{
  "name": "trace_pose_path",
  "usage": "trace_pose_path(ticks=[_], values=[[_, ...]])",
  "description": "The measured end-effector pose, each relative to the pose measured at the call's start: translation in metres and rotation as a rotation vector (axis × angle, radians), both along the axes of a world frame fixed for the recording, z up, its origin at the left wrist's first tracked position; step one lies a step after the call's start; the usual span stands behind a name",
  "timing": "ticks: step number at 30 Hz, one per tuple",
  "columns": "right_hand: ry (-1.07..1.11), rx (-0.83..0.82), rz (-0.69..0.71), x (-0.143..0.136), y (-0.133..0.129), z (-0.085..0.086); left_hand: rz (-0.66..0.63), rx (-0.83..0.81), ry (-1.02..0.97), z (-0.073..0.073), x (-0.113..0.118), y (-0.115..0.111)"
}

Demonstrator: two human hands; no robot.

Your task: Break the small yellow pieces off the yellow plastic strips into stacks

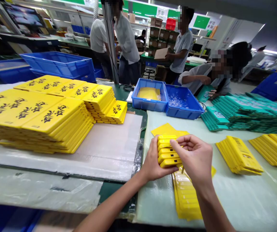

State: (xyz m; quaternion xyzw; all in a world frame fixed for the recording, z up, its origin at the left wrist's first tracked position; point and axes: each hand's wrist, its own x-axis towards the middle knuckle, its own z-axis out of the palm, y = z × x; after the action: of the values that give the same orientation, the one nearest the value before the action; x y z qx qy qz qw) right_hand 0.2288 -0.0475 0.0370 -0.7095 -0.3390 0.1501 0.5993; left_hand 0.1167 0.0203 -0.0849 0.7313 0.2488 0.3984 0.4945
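Observation:
My left hand (pixel 152 161) is wrapped round a small stack of yellow cases (pixel 168 151), its end faces turned toward me. My right hand (pixel 196 154) touches the top of that stack with its thumb, the other fingers curled; whether it pinches anything is hidden. Yellow sheets (pixel 186 196) lie on the table below my hands, and another yellow sheet (pixel 165 129) shows just behind the held stack. To the right sits a leaning pile of yellow cases (pixel 240 156).
Large yellow stacks (pixel 42 112) with black lettering fill the left side. Two blue bins (pixel 149 103) stand behind my hands. Teal cases (pixel 252 109) are piled at the back right, beside a seated person (pixel 201 75). More yellow cases (pixel 271 149) lie at far right. Other people stand farther back.

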Motion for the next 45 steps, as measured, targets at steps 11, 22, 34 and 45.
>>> trace_pose_path(ticks=[11, 22, 34, 45], values=[[0.004, 0.016, -0.043, -0.002, 0.001, 0.0, -0.003, -0.015, -0.015, 0.001, 0.0, 0.0], [-0.083, -0.063, 0.009, 0.003, 0.002, -0.006, -0.015, -0.015, 0.002, -0.002, -0.001, 0.0], [-0.608, -0.469, 0.206, 0.042, 0.013, 0.022, -0.043, 0.05, -0.016, 0.001, -0.002, 0.001], [-0.296, -0.02, 0.105, 0.09, -0.018, 0.023, -0.051, 0.059, -0.043, 0.005, -0.002, 0.001]])
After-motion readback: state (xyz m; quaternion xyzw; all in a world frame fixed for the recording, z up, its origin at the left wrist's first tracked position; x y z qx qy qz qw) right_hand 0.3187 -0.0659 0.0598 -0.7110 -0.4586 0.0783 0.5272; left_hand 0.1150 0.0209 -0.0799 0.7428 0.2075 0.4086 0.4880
